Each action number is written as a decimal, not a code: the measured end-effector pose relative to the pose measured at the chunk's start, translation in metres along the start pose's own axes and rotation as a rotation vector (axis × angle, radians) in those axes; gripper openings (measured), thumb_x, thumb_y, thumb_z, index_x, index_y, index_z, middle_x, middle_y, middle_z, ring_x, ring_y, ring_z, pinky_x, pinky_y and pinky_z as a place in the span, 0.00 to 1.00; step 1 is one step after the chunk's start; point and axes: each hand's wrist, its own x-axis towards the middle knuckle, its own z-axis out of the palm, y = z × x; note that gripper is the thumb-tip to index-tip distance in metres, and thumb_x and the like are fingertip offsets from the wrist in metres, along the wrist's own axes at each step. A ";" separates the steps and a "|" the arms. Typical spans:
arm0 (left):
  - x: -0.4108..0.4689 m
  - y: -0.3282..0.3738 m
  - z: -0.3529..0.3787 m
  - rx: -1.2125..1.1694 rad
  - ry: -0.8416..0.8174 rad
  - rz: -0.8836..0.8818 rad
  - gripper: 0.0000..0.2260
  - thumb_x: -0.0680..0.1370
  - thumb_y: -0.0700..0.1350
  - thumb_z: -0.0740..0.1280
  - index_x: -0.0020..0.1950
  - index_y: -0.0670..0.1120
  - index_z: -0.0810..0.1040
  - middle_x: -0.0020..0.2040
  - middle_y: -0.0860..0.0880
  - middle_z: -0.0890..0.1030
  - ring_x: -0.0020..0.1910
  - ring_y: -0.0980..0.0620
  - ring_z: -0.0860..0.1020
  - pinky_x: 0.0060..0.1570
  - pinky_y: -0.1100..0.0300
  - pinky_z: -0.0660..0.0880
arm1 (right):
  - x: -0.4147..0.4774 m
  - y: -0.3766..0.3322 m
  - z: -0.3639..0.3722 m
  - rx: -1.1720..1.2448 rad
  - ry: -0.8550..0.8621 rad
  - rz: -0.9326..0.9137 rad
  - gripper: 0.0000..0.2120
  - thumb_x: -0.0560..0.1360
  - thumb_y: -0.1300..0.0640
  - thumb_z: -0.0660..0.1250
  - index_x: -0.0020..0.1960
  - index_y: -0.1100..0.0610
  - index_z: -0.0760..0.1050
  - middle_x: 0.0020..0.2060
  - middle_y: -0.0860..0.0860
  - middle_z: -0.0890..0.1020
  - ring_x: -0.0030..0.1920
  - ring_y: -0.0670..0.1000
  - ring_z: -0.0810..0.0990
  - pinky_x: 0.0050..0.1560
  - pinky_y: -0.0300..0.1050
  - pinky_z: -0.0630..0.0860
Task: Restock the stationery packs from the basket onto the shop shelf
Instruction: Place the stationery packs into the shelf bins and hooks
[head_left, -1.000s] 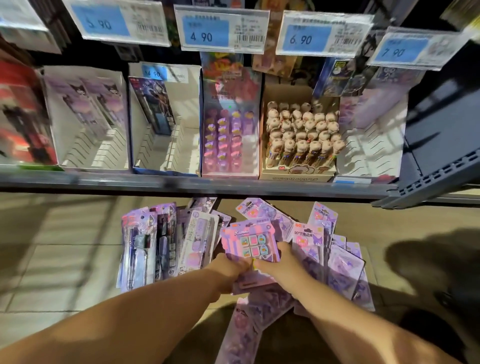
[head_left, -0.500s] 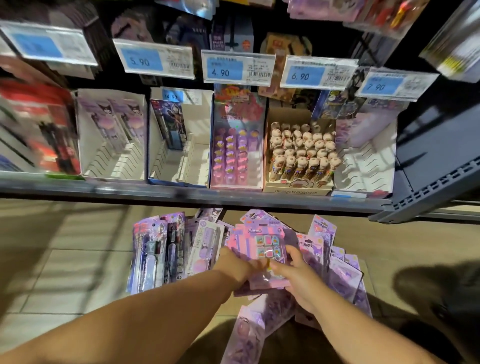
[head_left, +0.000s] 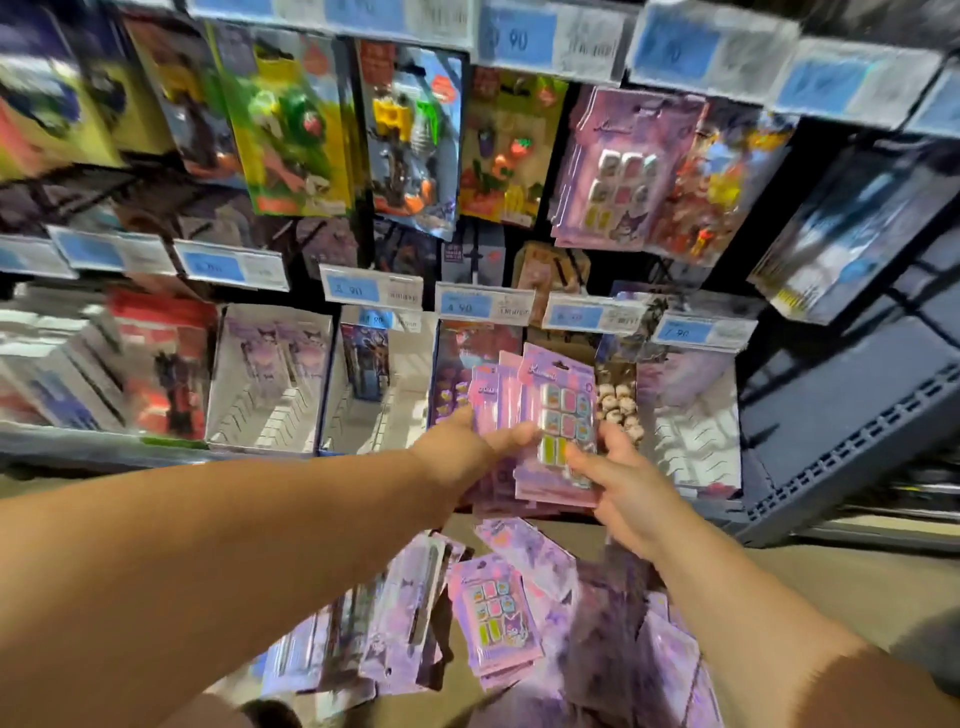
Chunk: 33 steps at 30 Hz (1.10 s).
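Observation:
Both hands hold a stack of purple eraser packs (head_left: 558, 410) raised in front of the lower shelf (head_left: 104, 441). My left hand (head_left: 467, 447) grips the stack's left side, thumb across the front. My right hand (head_left: 618, 478) holds its lower right corner, fingers on the front. Below lies a pile of more purple stationery packs (head_left: 493, 618); the basket under them is hidden. The same eraser packs hang higher up (head_left: 618, 176).
White display boxes (head_left: 270, 384) stand on the lower shelf, some nearly bare. A box of small figure-topped pens (head_left: 618, 400) sits behind the held stack. Blue price tags (head_left: 483, 306) line the shelf edges. A dark blue shelf end (head_left: 852, 457) juts out at right.
The hands have lifted the eraser packs from the pile on the floor up to shelf height. The view has tilted upward, showing the hanging row of packs.

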 end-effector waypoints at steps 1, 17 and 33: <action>-0.008 0.012 -0.001 -0.031 -0.012 0.014 0.37 0.59 0.62 0.80 0.63 0.50 0.73 0.56 0.46 0.83 0.54 0.42 0.80 0.56 0.43 0.77 | -0.001 -0.011 0.004 -0.021 -0.021 -0.003 0.27 0.70 0.62 0.68 0.68 0.56 0.66 0.59 0.58 0.80 0.58 0.58 0.80 0.63 0.61 0.72; -0.062 0.082 0.020 -0.474 -0.216 0.082 0.12 0.80 0.51 0.63 0.46 0.45 0.81 0.45 0.43 0.85 0.43 0.40 0.83 0.47 0.44 0.79 | -0.033 -0.124 0.020 -0.097 -0.035 -0.245 0.23 0.69 0.59 0.67 0.64 0.57 0.70 0.53 0.53 0.83 0.51 0.51 0.82 0.52 0.44 0.80; -0.023 0.085 0.004 -0.450 -0.186 0.209 0.08 0.69 0.46 0.69 0.41 0.42 0.79 0.42 0.40 0.83 0.41 0.39 0.84 0.46 0.44 0.80 | -0.015 -0.136 0.000 -0.213 0.153 -0.266 0.27 0.69 0.57 0.71 0.65 0.49 0.65 0.53 0.53 0.83 0.50 0.54 0.84 0.57 0.59 0.76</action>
